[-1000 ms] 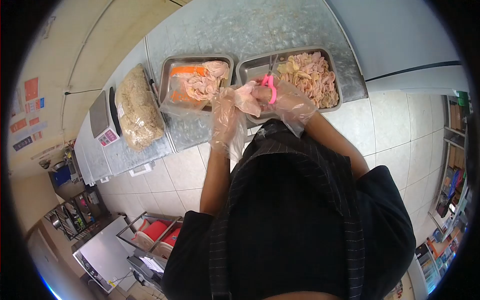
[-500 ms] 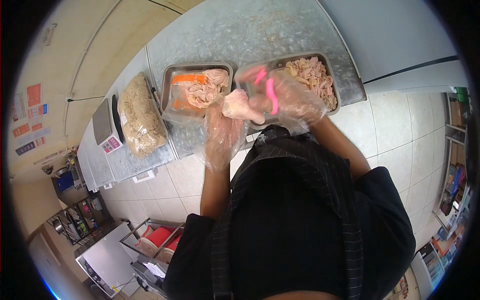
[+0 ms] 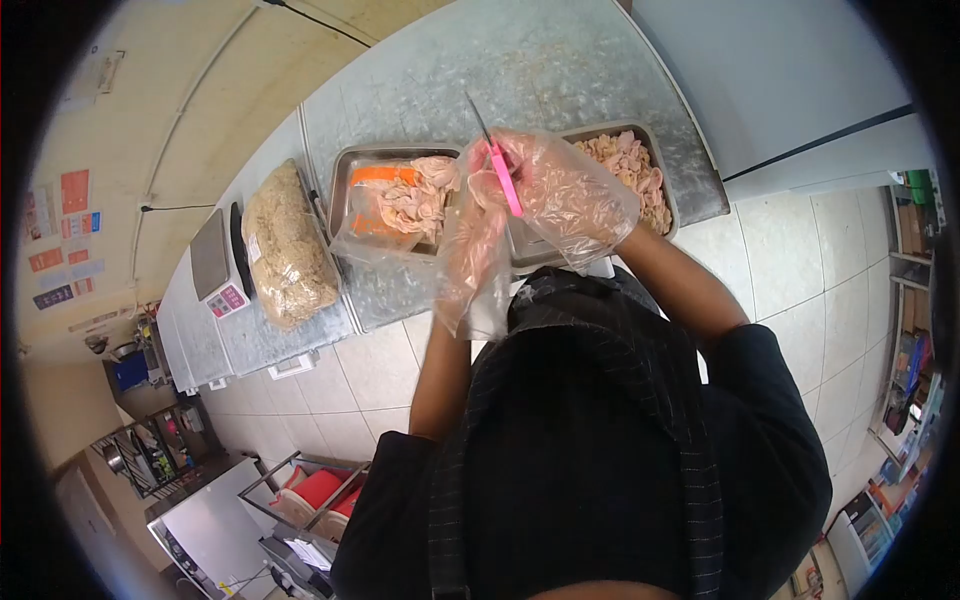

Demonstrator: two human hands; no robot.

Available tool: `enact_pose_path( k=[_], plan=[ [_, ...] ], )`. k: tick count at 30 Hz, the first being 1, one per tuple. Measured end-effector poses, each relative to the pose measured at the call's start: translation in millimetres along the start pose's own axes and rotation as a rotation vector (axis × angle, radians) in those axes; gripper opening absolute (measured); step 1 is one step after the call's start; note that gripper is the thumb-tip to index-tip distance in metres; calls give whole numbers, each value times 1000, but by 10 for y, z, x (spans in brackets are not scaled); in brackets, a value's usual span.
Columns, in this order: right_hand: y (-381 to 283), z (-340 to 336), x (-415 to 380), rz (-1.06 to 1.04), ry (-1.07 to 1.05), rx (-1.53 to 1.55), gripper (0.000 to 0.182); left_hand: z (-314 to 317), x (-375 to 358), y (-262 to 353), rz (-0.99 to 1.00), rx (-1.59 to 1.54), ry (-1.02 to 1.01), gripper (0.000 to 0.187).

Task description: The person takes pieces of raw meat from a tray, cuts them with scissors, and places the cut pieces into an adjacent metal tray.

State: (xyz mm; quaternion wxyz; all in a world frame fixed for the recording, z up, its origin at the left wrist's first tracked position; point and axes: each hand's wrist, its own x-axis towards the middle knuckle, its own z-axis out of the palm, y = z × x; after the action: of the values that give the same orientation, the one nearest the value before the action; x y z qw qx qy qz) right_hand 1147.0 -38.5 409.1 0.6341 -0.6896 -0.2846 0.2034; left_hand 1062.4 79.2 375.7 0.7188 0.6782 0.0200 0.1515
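Observation:
Clear plastic gloves cover both my hands. In my right hand is a pair of scissors with pink handles, the metal blade pointing away from me. My left hand is closed close against it, beside the pink handles; whatever its fingers hold is hidden. Left of my hands, a metal tray contains pale raw chicken pieces and a clear bag with orange print. Partly behind my right hand, a second metal tray contains cut chicken pieces.
A large clear bag of beige crumbs lies on the metal table, beside a digital scale. A grey-blue cabinet-like surface borders the table on the right. Shelves line the far right.
The chicken piece that showed in my left hand is out of sight. My right hand has turned, so the scissors blade now shows, and my hands have come together.

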Motion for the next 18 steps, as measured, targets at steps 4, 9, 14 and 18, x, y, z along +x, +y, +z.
enact_pose_path(
  k=[4, 9, 14, 18],
  plan=[
    [193, -116, 14, -37, 238, -42, 14, -62, 168, -174, -255, -303, 105, 46],
    [398, -75, -268, 76, 368, 123, 14, -38, 392, 16, -383, -548, 370, 32],
    [546, -225, -611, 198, 302, 0, 28, -217, 531, 247, -434, -225, 140, 27],
    [635, -16, -711, 215, -119, 70, 49, 63, 585, 687, -520, -24, 109, 31]
  ],
)
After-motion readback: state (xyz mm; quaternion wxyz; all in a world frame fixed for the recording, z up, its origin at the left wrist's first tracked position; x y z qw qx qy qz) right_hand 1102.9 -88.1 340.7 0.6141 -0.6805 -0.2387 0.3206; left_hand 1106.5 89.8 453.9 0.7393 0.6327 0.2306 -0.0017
